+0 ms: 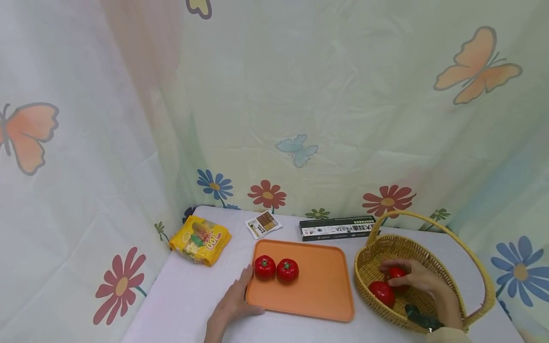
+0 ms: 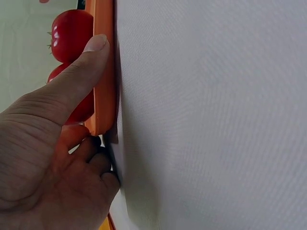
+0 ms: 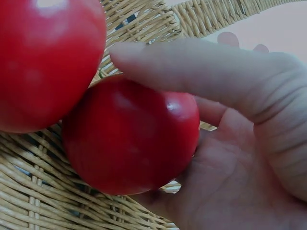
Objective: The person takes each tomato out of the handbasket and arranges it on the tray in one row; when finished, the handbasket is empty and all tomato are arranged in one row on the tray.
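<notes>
An orange tray (image 1: pixel 321 281) lies on the white table, with two red tomatoes (image 1: pixel 264 267) side by side at its left. My left hand (image 1: pixel 233 300) holds the tray's near left corner; in the left wrist view its thumb (image 2: pixel 76 79) lies against the rim and the other fingers bend by the corner. To the right stands a wicker basket (image 1: pixel 363 281) with a tall handle. Inside it, my right hand (image 1: pixel 413 276) grips a red tomato (image 3: pixel 132 136) between thumb and fingers. Another tomato (image 1: pixel 382 294) touches it in the basket. The fingertips under the gripped tomato are partly hidden.
A yellow snack packet (image 1: pixel 200 240) lies at the back left. A small white and brown sachet (image 1: pixel 263 224) and a long black pasta box (image 1: pixel 336 228) lie behind the tray. A printed curtain (image 1: pixel 274 95) encloses the back and sides. The basket handle (image 1: pixel 454 238) arches above the right forearm.
</notes>
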`<state>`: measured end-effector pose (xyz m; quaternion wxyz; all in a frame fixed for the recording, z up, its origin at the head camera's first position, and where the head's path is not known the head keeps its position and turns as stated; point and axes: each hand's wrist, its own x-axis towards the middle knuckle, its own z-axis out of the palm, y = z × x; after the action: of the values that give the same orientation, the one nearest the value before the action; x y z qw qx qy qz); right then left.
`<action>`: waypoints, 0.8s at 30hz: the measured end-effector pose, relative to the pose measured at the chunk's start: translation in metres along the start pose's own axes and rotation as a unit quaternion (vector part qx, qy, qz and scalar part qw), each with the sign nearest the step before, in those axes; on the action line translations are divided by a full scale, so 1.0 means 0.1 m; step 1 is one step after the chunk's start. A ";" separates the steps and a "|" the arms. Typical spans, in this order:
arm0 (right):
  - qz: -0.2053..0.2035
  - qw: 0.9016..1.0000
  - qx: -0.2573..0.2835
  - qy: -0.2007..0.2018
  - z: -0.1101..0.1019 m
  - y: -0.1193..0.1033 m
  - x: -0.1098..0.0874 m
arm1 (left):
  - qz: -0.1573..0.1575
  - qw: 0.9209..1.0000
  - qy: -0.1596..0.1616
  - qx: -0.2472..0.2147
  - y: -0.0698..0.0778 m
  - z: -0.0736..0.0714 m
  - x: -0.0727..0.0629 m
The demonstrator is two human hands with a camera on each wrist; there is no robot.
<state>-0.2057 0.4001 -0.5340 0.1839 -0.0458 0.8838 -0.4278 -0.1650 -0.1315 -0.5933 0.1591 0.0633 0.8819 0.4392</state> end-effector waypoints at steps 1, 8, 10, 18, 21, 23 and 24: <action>-0.005 1.000 0.005 -0.004 -0.01 0.00 0.00 | 0.000 1.000 0.000 0.000 0.00 0.00 0.00; 0.004 1.000 0.013 -0.005 -0.01 0.00 -0.01 | -0.002 1.000 0.000 -0.001 0.00 0.00 0.00; 0.006 1.000 0.009 -0.005 0.00 -0.01 -0.01 | -0.003 1.000 0.001 0.000 0.00 -0.01 -0.01; 0.035 0.999 -0.011 0.013 0.02 -0.03 -0.02 | -0.007 1.000 0.001 -0.001 -0.01 0.00 -0.01; 0.039 0.999 -0.020 0.020 0.02 -0.05 -0.04 | -0.005 1.000 0.002 -0.002 0.00 0.00 -0.01; 0.035 0.999 -0.031 0.021 0.02 -0.07 -0.05 | -0.004 1.000 0.003 -0.002 0.00 -0.01 -0.01; 0.036 0.999 -0.035 0.022 0.02 -0.08 -0.05 | -0.002 1.000 0.003 -0.003 0.00 -0.01 -0.01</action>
<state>-0.2010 0.3953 -0.5274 0.1781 -0.0110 0.9030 -0.3909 -0.1642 -0.1325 -0.5924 0.1578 0.0595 0.8813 0.4414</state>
